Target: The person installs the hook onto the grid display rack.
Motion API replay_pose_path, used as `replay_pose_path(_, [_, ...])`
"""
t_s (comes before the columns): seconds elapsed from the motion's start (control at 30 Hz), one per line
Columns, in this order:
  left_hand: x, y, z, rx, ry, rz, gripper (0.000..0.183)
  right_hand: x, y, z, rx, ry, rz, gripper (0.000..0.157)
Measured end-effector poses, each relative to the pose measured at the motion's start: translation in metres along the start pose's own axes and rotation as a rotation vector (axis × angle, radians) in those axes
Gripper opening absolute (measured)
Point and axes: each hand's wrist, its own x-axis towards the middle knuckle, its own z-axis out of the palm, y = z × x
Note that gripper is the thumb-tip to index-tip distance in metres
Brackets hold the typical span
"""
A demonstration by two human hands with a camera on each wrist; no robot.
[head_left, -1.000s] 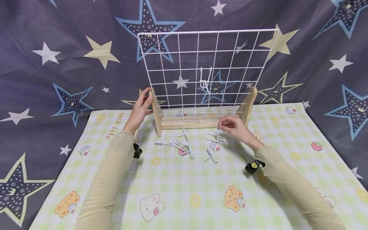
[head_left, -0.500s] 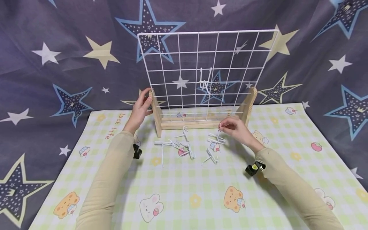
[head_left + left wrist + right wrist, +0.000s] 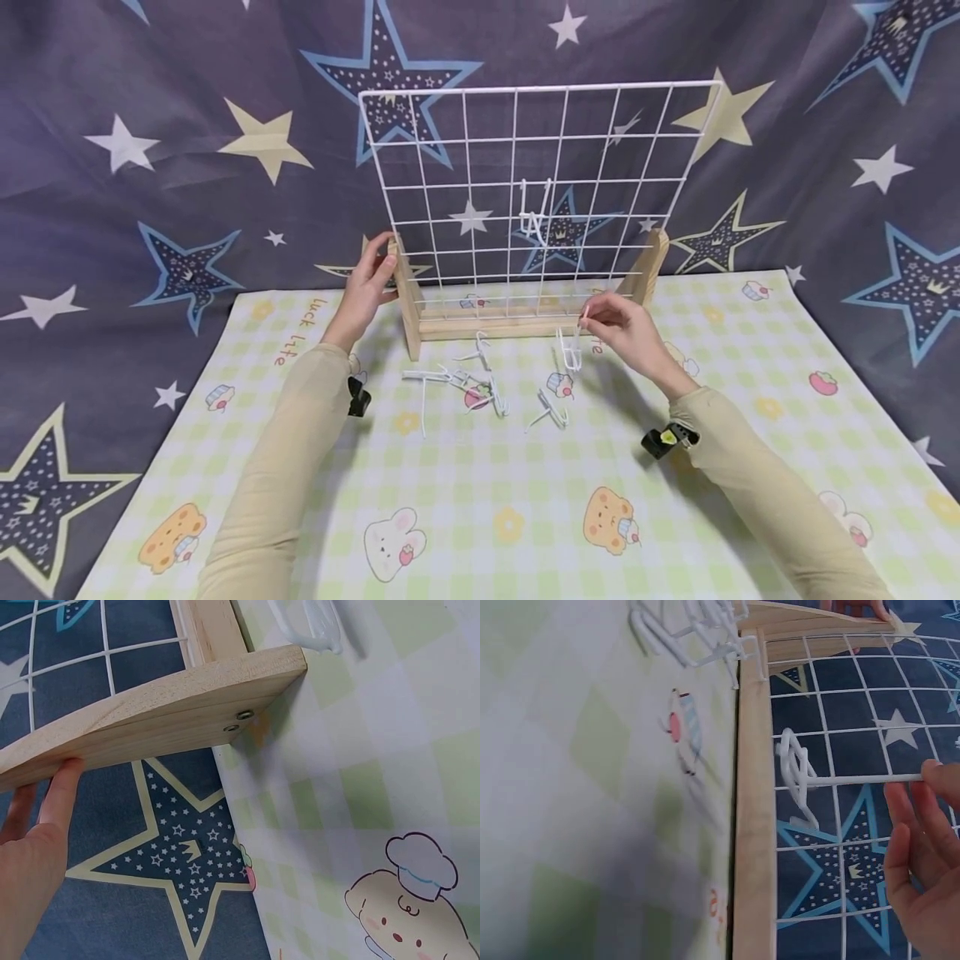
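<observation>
My left hand holds the left wooden side panel of an upright white wire grid rack. In the left wrist view, its fingers rest against the panel's outer face. My right hand pinches a white wire hook by the end of its straight prong. The hook's bent frame hangs above the tablecloth, just before the rack's wooden base bar. In the right wrist view, the held hook appears in front of the grid, with its prong between thumb and fingers. Another white hook hangs mid-grid.
Several loose white hooks lie in a tangle before the rack. A single hook lies to their right. The checked tablecloth covers the table, and a dark star-patterned cloth hangs behind the rack.
My right hand has lifted the pinched hook off the tablecloth, rising slightly and moving a little right. My left hand stays on the side panel.
</observation>
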Motion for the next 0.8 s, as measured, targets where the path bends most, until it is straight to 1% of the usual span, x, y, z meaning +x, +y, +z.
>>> replay_pose_path(0.07, [-0.001, 0.000, 0.001, -0.006, -0.004, -0.001, 0.051, 0.000, -0.002, 0.000, -0.009, 0.026, -0.036, 0.013])
replay_pose_path(0.2, [-0.003, 0.000, 0.001, -0.004, -0.001, 0.002, 0.051, 0.000, -0.006, -0.001, -0.004, 0.064, -0.075, 0.014])
replay_pose_path(0.33, [-0.003, -0.001, 0.001, -0.001, -0.001, 0.003, 0.051, 0.000, -0.012, -0.005, 0.010, 0.099, -0.088, 0.011])
replay_pose_path(0.47, [-0.002, -0.002, 0.001, -0.003, -0.005, 0.003, 0.051, 0.000, -0.021, -0.009, -0.016, 0.123, -0.098, 0.010])
replay_pose_path(0.57, [-0.002, -0.002, 0.002, -0.003, -0.008, 0.001, 0.051, 0.002, -0.030, -0.013, -0.082, 0.140, -0.125, 0.010])
replay_pose_path(0.63, [-0.001, -0.002, 0.001, -0.005, -0.009, 0.001, 0.051, 0.003, -0.036, -0.016, -0.120, 0.149, -0.159, 0.009])
replay_pose_path(0.7, [0.000, -0.001, 0.001, -0.007, -0.009, 0.004, 0.051, 0.005, -0.042, -0.019, -0.162, 0.161, -0.205, 0.008])
replay_pose_path(0.8, [0.006, -0.008, -0.001, -0.020, -0.002, 0.008, 0.050, 0.010, -0.049, -0.024, -0.202, 0.178, -0.282, 0.008])
